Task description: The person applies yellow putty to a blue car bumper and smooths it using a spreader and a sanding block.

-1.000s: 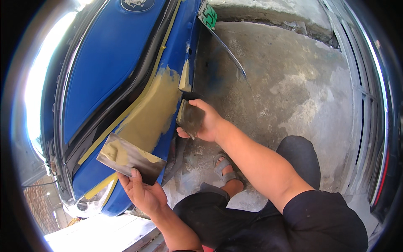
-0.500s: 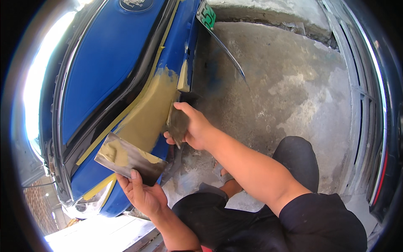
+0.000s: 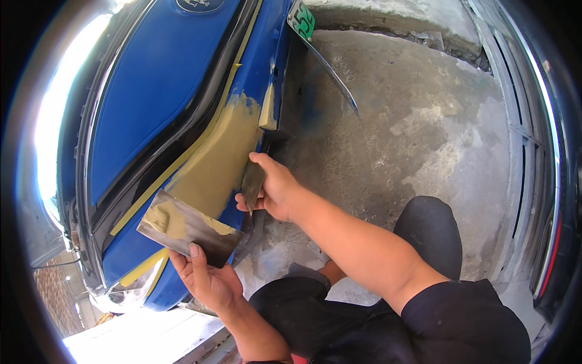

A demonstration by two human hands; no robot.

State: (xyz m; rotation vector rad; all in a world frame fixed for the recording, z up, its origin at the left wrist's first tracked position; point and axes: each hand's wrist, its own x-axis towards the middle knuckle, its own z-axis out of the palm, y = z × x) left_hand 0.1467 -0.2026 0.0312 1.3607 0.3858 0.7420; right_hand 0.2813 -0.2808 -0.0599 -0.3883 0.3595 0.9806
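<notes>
A flat metal plate [image 3: 197,227] smeared with tan body filler rests in my left hand [image 3: 209,285], thumb on top and fingers underneath. More filler is heaped toward the plate's far-left end. My right hand [image 3: 280,189] grips a thin, dark metal spreader [image 3: 253,182] between thumb and fingers, beside the car's blue bumper [image 3: 257,76]. A broad coat of tan filler [image 3: 219,144] covers the bumper's curved part, just left of the spreader; a smaller patch of filler [image 3: 267,112] lies farther off. Whether the spreader touches the bumper, I cannot tell.
Yellow masking tape [image 3: 151,197] follows the black trim along the blue panel [image 3: 160,91]. A green-and-white number plate [image 3: 301,21] hangs at the far end, with a thin bent strip [image 3: 333,76] jutting from it. Concrete floor [image 3: 388,133] stretches right toward a metal grating [image 3: 518,151].
The spreader in my right hand has turned more edge-on and drawn slightly away from the coated surface. My left hand and the plate have barely moved.
</notes>
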